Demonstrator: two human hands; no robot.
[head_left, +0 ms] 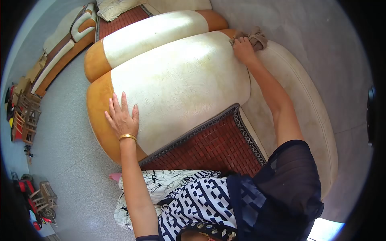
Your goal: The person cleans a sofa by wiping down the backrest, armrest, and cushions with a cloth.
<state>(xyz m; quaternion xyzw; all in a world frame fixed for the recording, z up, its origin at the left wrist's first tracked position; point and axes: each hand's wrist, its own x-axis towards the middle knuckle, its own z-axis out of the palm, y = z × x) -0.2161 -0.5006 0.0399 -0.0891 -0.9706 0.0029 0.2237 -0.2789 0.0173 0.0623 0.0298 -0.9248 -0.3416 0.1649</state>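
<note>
My left hand [123,119] lies with fingers spread on the near armrest [177,80] of a sofa, close to where its cream top meets the orange-brown front end. A gold bangle [128,137] circles that wrist. My right hand [244,50] is closed on a bunched brown cloth [257,39], at the armrest's far end beside the backrest [289,80]. Fine creases and faint yellowish stains mark the cream surface. Part of the cloth is hidden under my fingers.
A second padded armrest [157,34] stands just beyond. A red-brown woven seat mat [209,140] with a dark border lies in front of me. Another sofa [66,52], wooden chairs [30,116] and a red wheeled machine [32,197] stand left on the grey floor [74,132].
</note>
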